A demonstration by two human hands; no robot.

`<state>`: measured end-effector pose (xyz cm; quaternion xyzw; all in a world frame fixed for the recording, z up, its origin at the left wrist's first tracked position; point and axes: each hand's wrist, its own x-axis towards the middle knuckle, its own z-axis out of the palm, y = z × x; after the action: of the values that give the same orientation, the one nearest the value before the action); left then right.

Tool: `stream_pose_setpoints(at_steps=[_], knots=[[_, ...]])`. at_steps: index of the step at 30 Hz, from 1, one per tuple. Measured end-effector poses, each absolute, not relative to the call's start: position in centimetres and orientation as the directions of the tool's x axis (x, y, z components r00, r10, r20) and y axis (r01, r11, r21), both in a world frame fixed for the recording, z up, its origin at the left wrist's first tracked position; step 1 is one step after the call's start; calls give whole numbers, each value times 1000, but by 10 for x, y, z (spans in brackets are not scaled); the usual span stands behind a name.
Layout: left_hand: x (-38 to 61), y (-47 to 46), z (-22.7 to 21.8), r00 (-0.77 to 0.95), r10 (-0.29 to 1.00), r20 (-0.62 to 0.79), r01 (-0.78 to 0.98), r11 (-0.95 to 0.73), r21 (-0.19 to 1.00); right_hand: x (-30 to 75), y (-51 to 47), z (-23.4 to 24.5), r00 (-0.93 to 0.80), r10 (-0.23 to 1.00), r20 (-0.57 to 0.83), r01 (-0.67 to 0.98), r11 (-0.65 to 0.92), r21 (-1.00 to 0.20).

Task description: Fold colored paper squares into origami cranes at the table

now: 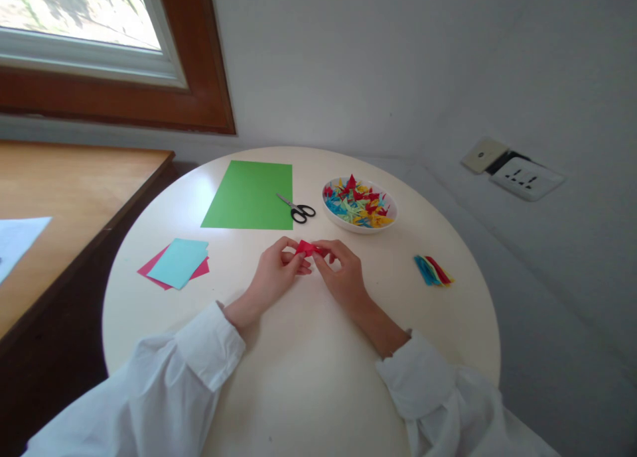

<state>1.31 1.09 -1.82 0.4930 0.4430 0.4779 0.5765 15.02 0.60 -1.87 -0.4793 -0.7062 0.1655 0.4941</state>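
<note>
A small folded piece of red paper is held up between both hands, just above the table. My left hand pinches its left side between thumb and fingers. On its right side, my right hand grips it with thumb and forefinger. The fingertips cover part of the folds. Beyond the hands lie scissors with black handles, their blades resting on a green sheet of paper. A white bowl full of small folded paper cranes in several colours stands past my right hand.
Light blue paper squares lie over red paper squares on the left of the round white table. A bundle of flat folded papers lies at the right. A wooden desk stands to the left; walls rise behind and right.
</note>
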Motion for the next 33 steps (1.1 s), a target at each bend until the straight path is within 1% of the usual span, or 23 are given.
stream_pose_setpoints(at_steps=[3, 6, 8, 10, 13, 15, 19, 25, 29, 33], knots=[[13, 10, -19, 156, 988, -10, -106, 27, 994, 150, 6, -21, -61, 854, 516, 489, 476, -731], [11, 10, -21, 160, 986, 45, -3, -45, 999, 151, 8, -24, -30, 874, 486, 446, 447, -776], [9, 11, -21, 168, 980, 109, 93, -125, 988, 151, 10, -26, 13, 901, 433, 372, 397, -839], [7, 12, -21, 167, 970, 180, 168, -207, 964, 151, 12, -27, 53, 929, 366, 265, 340, -902], [5, 13, -19, 157, 953, 260, 208, -290, 934, 150, 14, -27, 70, 955, 287, 131, 276, -952], [5, 14, -19, 149, 948, 281, 205, -308, 929, 150, 14, -27, 66, 962, 266, 92, 260, -961], [4, 14, -21, 145, 950, 276, 216, -303, 928, 150, 13, -25, 52, 969, 240, 70, 236, -969], [3, 14, -24, 225, 925, 305, 258, -359, 897, 149, 14, -26, 20, 969, 247, 44, 246, -968], [4, 15, -24, 209, 927, 312, 263, -361, 895, 148, 14, -26, 25, 958, 286, 32, 286, -958], [4, 15, -21, 171, 928, 332, 292, -370, 882, 149, 13, -27, 0, 954, 299, 74, 298, -952]])
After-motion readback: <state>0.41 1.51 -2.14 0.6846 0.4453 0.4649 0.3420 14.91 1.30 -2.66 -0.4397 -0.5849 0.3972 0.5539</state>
